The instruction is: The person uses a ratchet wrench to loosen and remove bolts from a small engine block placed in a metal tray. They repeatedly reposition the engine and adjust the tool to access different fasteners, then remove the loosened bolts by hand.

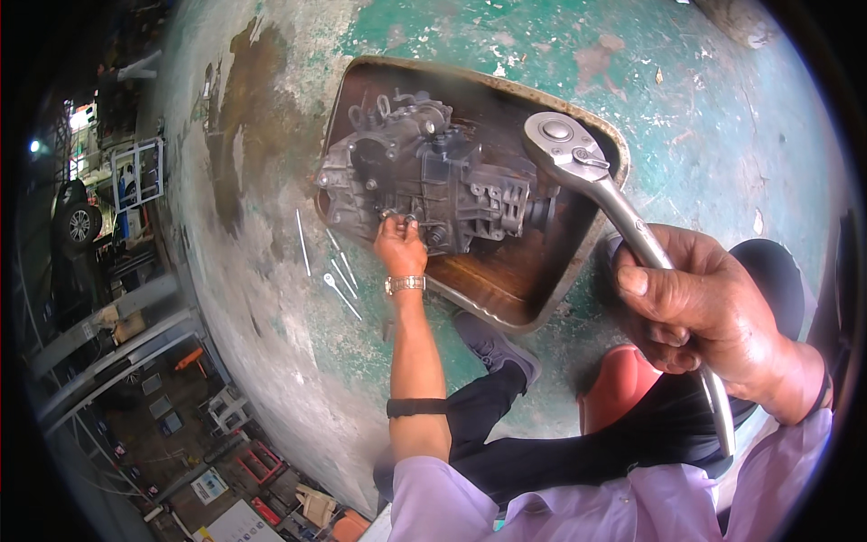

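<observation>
- The left arm stretches forward, nearly straight, with a band near the elbow and a watch at the wrist.
- The left hand points fingertips ahead, seemingly pinching.
- The right hand, raised close, is clenched in a fist.

Down at my lower left a white rectangular sign lay on the floor, a larger white board just below it, and a blue-and-white framed poster stood far left.

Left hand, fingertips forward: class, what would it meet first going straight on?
The left hand already touches the grey cast-metal gearbox housing in the brown metal tray, so it meets that housing first.
</observation>
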Action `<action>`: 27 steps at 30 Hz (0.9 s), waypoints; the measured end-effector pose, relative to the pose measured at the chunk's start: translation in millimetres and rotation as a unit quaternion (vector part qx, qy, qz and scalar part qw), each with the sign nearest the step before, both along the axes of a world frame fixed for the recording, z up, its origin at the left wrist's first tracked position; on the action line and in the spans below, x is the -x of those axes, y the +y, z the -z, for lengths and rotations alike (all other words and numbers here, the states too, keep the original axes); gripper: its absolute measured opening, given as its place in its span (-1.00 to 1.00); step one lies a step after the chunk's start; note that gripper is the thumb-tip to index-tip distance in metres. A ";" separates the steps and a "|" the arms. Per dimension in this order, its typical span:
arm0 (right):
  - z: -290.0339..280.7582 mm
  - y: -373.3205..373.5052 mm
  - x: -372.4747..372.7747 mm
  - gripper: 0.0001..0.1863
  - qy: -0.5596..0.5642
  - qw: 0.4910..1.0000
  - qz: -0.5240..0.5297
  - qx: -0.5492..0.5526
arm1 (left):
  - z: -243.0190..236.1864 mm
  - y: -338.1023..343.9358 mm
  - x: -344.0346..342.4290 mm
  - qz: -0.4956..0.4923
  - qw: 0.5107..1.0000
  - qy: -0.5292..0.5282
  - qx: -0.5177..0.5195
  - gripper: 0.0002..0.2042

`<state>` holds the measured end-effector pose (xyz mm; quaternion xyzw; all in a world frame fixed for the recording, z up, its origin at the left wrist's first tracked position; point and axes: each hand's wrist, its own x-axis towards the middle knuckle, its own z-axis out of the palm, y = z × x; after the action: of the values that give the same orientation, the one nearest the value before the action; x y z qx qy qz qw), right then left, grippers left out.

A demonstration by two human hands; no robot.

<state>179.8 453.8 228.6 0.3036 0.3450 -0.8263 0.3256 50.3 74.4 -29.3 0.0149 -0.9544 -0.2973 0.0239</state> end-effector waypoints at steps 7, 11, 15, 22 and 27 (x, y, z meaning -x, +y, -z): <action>1.1 0.7 -0.8 -0.74 0.011 1.000 0.014 0.010 | -5.1 12.4 -2.5 0.000 0.999 0.037 0.039 -0.86; 1.0 1.3 -0.8 -0.74 0.010 1.000 0.014 0.008 | -10.2 20.8 -4.0 -0.006 0.993 0.052 0.104 -0.83; 1.1 1.5 -0.5 -0.75 0.008 1.000 0.013 0.006 | -13.2 26.2 -2.9 -0.025 0.985 0.035 0.165 -0.73; 1.7 2.0 -0.8 -0.76 0.011 1.000 0.013 0.007 | 3.8 12.9 1.3 -0.131 0.989 -0.060 0.031 -0.60; 2.2 1.6 -0.9 -0.77 0.011 1.000 0.006 -0.002 | 11.8 3.3 8.4 -0.159 0.978 -0.130 0.026 -0.61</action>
<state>180.7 455.4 226.4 0.2970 0.3486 -0.8310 0.3158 41.8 77.7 -41.1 0.2041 -0.9422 -0.2605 -0.0528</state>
